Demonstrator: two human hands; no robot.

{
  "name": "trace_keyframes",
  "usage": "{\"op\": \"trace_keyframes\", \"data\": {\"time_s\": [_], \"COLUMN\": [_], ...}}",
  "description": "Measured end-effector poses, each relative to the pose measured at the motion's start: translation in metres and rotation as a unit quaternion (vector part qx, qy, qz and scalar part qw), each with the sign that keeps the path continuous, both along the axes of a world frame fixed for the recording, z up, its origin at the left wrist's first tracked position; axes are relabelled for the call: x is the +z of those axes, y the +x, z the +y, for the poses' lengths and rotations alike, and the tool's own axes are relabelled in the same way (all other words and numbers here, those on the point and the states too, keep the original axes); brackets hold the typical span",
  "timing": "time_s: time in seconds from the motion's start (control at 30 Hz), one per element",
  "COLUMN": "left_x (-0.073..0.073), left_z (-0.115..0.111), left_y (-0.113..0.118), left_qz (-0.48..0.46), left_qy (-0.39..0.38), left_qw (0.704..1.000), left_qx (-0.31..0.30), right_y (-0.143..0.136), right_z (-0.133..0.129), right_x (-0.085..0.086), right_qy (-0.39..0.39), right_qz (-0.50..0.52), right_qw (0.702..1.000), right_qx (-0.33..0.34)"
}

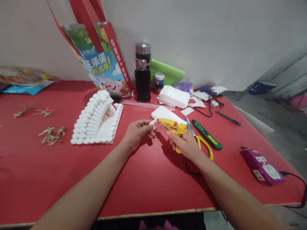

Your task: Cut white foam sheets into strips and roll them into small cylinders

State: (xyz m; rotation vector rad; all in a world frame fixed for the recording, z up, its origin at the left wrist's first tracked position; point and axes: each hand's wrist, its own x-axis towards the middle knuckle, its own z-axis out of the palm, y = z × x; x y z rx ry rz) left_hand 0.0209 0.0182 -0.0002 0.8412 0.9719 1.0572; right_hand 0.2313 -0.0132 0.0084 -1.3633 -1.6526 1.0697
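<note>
My right hand [183, 142] grips a yellow hot glue gun [169, 124] by its handle, its nozzle aimed left. A small white piece [153, 122] is pinched between the fingers of my left hand [139, 131], right at the nozzle tip; whether the two touch I cannot tell. To the left of my hands stands a white model [96, 119] with a curved flight of steps, edged with rounded white pads. Scissors with yellow handles [207, 147] lie partly behind my right hand, beside a green utility knife [207, 134].
White paper sheets [174, 95] are stacked behind my hands. A purple power strip [262, 166] sits at the right edge, with a pen [227, 118] beyond. Along the wall are a printed bag [103, 64], a black phone [143, 85] and a flask [143, 49]. Dry twig bundles [52, 135] lie left.
</note>
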Motion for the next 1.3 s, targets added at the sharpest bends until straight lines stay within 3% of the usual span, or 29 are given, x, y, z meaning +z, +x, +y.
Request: {"op": "trace_keyframes", "data": {"time_s": [0.2, 0.4, 0.7, 0.93, 1.3], "left_x": [-0.0008, -0.0044, -0.0009, -0.0058, -0.0054], "left_z": [0.0038, 0.0061, 0.0032, 0.0, 0.0011], "left_y": [-0.0041, -0.0079, -0.0069, -0.0058, -0.0057], "left_qz": [-0.047, -0.097, -0.039, -0.011, -0.019], "left_qy": [-0.027, -0.052, -0.025, 0.041, 0.028], "left_qw": [0.999, 0.994, 0.999, 0.999, 0.999], "left_qx": [0.0, 0.004, -0.02, -0.02, -0.028], "right_y": [0.0057, 0.0041, 0.0039, 0.0036, 0.0033], "right_z": [-0.0008, -0.0054, -0.0046, -0.0027, -0.0042], "right_x": [0.0051, 0.0041, 0.0067, 0.0069, 0.0056], "right_qy": [0.021, 0.03, 0.016, -0.01, -0.012], "right_qz": [0.054, 0.068, 0.051, 0.033, 0.04], "right_qw": [0.998, 0.996, 0.997, 0.999, 0.998], "right_qx": [-0.01, 0.046, 0.054, 0.038, 0.055]}}
